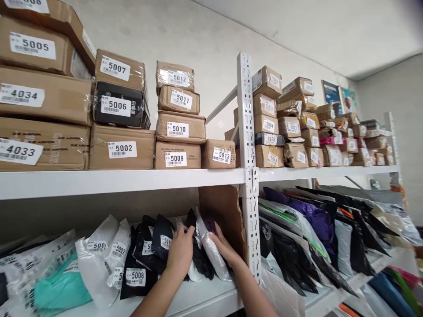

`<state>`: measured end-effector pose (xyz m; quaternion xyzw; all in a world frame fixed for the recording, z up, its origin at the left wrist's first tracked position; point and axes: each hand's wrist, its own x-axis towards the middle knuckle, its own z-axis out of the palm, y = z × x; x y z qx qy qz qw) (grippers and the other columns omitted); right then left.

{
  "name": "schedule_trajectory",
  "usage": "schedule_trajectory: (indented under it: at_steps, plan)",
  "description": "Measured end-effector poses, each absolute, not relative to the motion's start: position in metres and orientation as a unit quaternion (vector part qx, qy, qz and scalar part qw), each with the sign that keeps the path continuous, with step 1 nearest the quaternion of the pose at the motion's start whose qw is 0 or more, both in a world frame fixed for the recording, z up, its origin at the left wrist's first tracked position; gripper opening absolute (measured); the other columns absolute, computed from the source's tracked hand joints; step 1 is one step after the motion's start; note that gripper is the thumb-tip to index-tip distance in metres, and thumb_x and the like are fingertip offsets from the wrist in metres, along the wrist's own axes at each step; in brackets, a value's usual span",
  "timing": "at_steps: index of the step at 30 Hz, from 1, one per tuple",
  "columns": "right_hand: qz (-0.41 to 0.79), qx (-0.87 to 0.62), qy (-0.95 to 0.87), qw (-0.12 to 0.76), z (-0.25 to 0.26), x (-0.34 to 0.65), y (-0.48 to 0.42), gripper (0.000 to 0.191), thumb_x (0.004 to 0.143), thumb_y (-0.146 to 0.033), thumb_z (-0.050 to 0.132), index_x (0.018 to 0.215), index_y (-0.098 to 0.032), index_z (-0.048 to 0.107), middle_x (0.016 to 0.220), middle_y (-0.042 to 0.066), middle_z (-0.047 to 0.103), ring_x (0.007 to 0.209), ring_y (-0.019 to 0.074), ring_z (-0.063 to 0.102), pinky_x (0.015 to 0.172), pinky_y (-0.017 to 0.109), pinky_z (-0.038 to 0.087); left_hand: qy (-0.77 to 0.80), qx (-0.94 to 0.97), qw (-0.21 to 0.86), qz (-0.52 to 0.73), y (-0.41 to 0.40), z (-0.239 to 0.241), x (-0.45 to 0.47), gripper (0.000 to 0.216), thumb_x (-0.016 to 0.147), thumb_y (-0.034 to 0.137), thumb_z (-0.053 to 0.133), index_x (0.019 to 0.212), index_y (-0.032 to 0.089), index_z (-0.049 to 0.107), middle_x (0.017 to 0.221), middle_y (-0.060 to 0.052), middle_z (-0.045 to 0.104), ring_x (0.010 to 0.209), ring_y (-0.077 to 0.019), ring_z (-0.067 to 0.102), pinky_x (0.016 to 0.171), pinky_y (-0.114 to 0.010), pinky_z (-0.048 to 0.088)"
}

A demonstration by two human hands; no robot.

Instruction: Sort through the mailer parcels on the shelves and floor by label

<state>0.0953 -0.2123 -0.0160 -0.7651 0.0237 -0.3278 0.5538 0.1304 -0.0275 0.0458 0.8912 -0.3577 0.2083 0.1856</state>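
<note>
The left hand point(180, 252) rests on a black bag point(202, 262), fingers loose. The right hand point(225, 247) is just right of a grey bag point(211, 253); its grip I cannot tell.

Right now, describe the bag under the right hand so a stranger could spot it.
Find the white upright post, then drop to the lower shelf, where a brown cardboard sheet stands on edge just left of it. The right hand rests on a pale grey plastic bag leaning beside that sheet. Its left-hand neighbours are black, and it shows no number label.
</note>
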Motion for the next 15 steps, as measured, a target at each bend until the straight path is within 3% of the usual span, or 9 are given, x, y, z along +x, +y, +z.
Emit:
schedule_trajectory:
  at_steps: [4, 11, 13, 15]
  plan:
    - [-0.302, -0.780, -0.034, 0.547, -0.011, 0.082, -0.208, 0.094, 0.072, -0.083, 0.048, 0.145, -0.025, 0.037, 0.155, 0.011, 0.032, 0.146, 0.0266, 0.025, 0.122, 0.050, 0.013, -0.372, 0.883, 0.182, 0.220, -0.022, 0.042, 0.133, 0.044, 0.093, 0.009, 0.028, 0.122, 0.022, 0.059, 0.111, -0.009, 0.062, 0.104, -0.0249, 0.062, 0.086, -0.032, 0.051]
    - [-0.209, -0.806, -0.122, 0.540, 0.002, 0.070, -0.195, 0.129, 0.050, -0.086, 0.066, 0.150, -0.018, 0.023, 0.156, 0.017, 0.027, 0.144, 0.0333, 0.027, 0.119, 0.051, 0.018, -0.376, 0.888, 0.184, 0.188, -0.005, 0.060, 0.129, 0.041, 0.092, 0.010, 0.030, 0.118, 0.019, 0.060, 0.112, -0.010, 0.064, 0.103, -0.0258, 0.064, 0.088, -0.036, 0.052]
    - [-0.199, -0.812, -0.101, 0.540, 0.003, 0.071, -0.193, 0.131, 0.048, -0.086, 0.065, 0.151, -0.017, 0.022, 0.157, 0.018, 0.025, 0.145, 0.0337, 0.025, 0.120, 0.051, 0.017, -0.384, 0.885, 0.190, 0.183, 0.007, 0.069, 0.125, 0.035, 0.093, 0.020, 0.036, 0.119, 0.021, 0.060, 0.114, -0.009, 0.064, 0.105, -0.0258, 0.063, 0.091, -0.037, 0.051]
    - [-0.198, -0.817, -0.078, 0.536, 0.000, 0.072, -0.194, 0.132, 0.048, -0.088, 0.063, 0.151, -0.016, 0.022, 0.158, 0.017, 0.023, 0.146, 0.0337, 0.022, 0.121, 0.049, 0.016, -0.374, 0.877, 0.204, 0.222, 0.024, 0.079, 0.124, 0.037, 0.094, 0.037, 0.041, 0.124, 0.025, 0.059, 0.122, -0.009, 0.062, 0.118, -0.0293, 0.056, 0.105, -0.047, 0.042]
